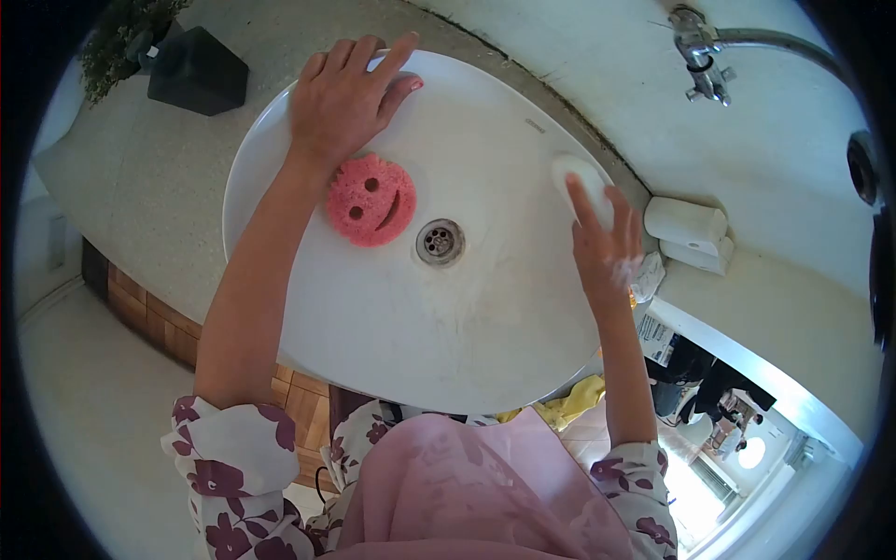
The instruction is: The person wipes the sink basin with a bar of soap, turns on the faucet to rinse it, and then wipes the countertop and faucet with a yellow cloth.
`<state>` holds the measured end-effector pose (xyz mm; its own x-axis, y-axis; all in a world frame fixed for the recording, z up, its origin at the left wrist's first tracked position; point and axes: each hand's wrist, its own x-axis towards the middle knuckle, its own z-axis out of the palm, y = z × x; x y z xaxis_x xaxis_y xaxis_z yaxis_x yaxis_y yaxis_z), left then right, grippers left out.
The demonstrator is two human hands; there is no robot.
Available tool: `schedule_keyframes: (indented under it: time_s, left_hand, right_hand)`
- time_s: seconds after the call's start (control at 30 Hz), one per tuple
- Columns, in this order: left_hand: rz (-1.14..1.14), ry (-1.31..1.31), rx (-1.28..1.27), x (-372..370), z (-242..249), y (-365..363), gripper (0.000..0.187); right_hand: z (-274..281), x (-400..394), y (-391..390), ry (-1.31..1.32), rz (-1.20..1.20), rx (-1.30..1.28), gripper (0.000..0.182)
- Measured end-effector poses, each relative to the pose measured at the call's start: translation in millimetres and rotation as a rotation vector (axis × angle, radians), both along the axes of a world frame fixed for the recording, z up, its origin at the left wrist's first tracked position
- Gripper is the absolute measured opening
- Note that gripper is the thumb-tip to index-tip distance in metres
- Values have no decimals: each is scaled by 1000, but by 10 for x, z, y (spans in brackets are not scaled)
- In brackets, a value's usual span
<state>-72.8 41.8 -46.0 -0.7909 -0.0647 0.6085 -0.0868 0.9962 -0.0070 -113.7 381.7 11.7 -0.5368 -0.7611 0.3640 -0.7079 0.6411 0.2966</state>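
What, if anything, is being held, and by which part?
The right hand holds a rounded white pad against the sink, fingers over its outward face. The left hand, on the sink's edge, holds nothing.

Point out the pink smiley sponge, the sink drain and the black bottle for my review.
Pink sponge (369,213): head view, face between its eye holes and mouth.
Drain (440,243): head view, metal strainer.
Black bottle (198,73): head view, body.

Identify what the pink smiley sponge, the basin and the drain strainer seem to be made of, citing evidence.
Smiley sponge: probably matte foam; its surface looks mottled and porous.
Basin: likely glazed ceramic, though possibly resin; smooth, white, softly shiny.
Drain strainer: apparently metal; grey with a dull sheen.
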Motion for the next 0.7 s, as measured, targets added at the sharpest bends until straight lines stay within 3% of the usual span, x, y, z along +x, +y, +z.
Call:
schedule_keyframes:
  time_s: [0.2,0.4,0.7]
  left_hand:
    - [11,-4,-18,-12,-20,-3,42]
    - [10,6,-14,-4,-22,0,43]
    - [1,13,-9,-13,-21,-2,41]
  right_hand:
    - [-133,-20,-511,-61,43,-46,62]
    - [-15,-2,24,-23,-26,-23,61]
    - [-68,-5,-470,-78,19,-91,66]
